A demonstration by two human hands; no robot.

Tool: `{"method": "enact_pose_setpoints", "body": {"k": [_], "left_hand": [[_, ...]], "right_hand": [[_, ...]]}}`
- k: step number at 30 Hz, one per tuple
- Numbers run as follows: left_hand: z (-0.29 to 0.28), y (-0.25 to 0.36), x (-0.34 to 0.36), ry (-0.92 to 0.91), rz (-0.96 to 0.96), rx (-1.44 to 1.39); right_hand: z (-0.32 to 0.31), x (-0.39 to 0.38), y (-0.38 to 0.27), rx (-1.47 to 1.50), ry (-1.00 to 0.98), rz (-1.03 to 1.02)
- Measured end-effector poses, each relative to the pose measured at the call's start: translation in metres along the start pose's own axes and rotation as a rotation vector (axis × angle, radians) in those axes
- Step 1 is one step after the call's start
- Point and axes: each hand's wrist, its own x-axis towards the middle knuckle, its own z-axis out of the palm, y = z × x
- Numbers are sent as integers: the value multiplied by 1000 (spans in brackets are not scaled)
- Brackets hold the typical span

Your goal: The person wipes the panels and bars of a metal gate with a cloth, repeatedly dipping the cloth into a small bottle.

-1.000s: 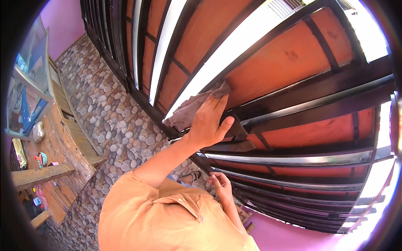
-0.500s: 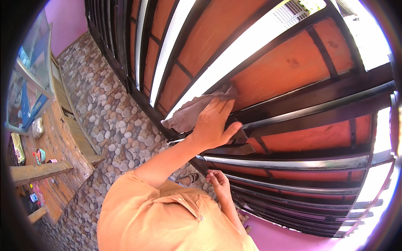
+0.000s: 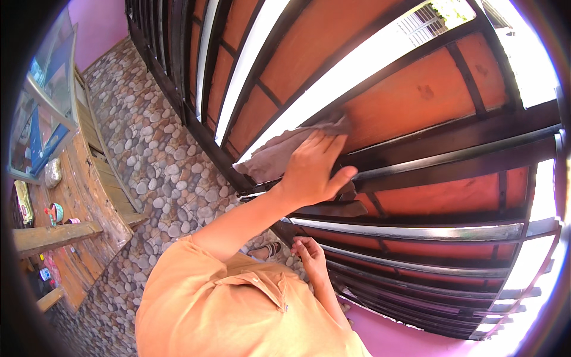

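Observation:
My left hand presses a crumpled grey-brown cloth against the black metal gate, beside a long bright gap and a rust-orange panel. Its fingers lie close together on the cloth and the thumb sticks out to the right. Lower down, my right hand is curled with its fingertips pinched near a dark lower bar of the gate; what they hold, if anything, is too small to make out.
Pebble-patterned floor runs along the gate's foot, where my sandalled foot shows. At the left are a wooden bench, a glass case, small colourful items and a purple wall. A pink surface lies bottom right.
My left hand and the cloth have slid a little to the right along the gate. My right hand has stayed curled near the lower bar, shifting only slightly.

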Motion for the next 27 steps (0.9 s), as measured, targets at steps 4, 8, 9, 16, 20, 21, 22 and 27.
{"method": "enact_pose_setpoints", "body": {"k": [4,8,9,16,20,21,22,27], "left_hand": [[7,-18,-22,132,-151,-16],[14,-14,-11,185,-180,36],[12,-13,-8,165,-107,77],[2,2,19,139,-2,144],[3,2,22,107,12,172],[4,0,26,120,59,184],[4,-1,28,134,107,195],[8,-7,32,165,153,261]], "right_hand": [[3,-4,3,0,8,16],[0,-7,13,-15,-16,19],[0,-8,15,-14,-12,21],[7,-10,8,-15,6,21],[11,-9,4,-16,7,24],[11,-8,5,-17,7,23],[11,-7,8,-21,5,20],[11,-3,14,-14,8,10]]}}
